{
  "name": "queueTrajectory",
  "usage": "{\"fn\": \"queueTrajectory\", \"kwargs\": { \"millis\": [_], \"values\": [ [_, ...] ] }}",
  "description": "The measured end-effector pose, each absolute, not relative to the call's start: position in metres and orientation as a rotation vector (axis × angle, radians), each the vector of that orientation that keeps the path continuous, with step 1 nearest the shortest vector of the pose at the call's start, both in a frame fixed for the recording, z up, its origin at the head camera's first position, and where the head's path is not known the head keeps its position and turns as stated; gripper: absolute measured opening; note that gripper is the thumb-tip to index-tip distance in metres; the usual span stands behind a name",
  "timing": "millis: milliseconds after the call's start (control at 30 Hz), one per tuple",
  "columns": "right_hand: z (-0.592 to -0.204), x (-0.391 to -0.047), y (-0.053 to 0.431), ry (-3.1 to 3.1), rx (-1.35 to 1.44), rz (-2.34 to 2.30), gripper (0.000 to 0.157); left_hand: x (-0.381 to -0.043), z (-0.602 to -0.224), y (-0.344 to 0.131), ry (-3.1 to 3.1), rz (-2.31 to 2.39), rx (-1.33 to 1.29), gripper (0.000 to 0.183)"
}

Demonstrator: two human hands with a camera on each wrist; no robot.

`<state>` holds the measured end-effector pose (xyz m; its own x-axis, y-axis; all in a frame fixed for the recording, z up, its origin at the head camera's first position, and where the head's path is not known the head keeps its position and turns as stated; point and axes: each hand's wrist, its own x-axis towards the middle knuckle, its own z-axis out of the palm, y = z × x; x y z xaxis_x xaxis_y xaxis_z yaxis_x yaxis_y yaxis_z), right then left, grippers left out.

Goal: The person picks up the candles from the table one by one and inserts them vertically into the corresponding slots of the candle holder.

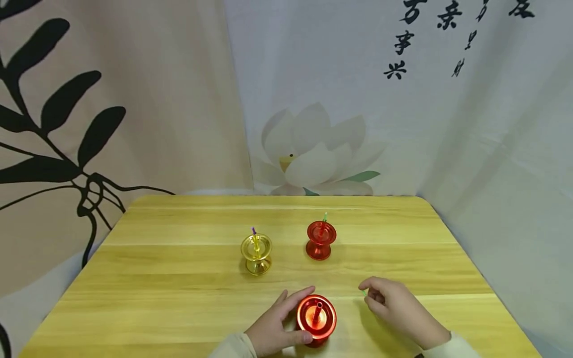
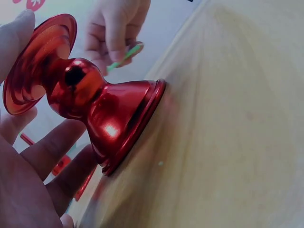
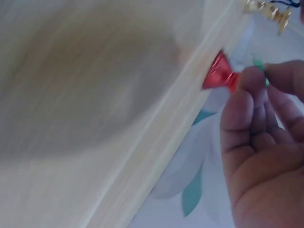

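My left hand (image 1: 275, 325) holds a shiny red candle holder (image 1: 313, 326) near the front of the table, thumb and fingers spread around its side. In the left wrist view its flared base (image 2: 118, 123) sits at the tabletop, and the thumb lies at the upper dish. The tube in the middle of that dish has an open top. Off to the right, my right hand (image 1: 394, 306) pinches a thin green candle (image 2: 126, 58) between thumb and fingertips, above the table. Fingers hide much of this candle in the right wrist view.
Farther back on the wooden table (image 1: 179, 278) stand a gold candle holder (image 1: 258, 267) with a purple candle (image 1: 253, 230) and a second red candle holder (image 1: 319, 252) with a green candle (image 1: 325, 217). A printed curtain (image 1: 313, 59) hangs behind the table's back edge.
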<state>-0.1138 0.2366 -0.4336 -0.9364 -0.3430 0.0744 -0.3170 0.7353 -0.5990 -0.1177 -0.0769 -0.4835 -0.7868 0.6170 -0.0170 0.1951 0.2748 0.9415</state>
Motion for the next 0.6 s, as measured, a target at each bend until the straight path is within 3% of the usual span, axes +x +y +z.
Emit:
{"fn": "queueTrajectory", "kwargs": {
  "millis": [267, 500, 600],
  "values": [
    [-0.425, -0.1, 0.201, 2.972, -0.772, -1.199, 0.021, -0.118, -0.486, -0.076, 2.199, 1.512, 0.753, 0.08],
    [-0.406, -0.094, 0.176, 3.024, -1.033, -1.369, 0.035, -0.119, -0.487, -0.076, 2.212, 1.506, 0.799, 0.08],
    [-0.397, -0.092, 0.166, 3.015, -1.206, -1.434, 0.021, -0.119, -0.487, -0.076, 2.208, 1.512, 0.802, 0.08]
  ]
}}
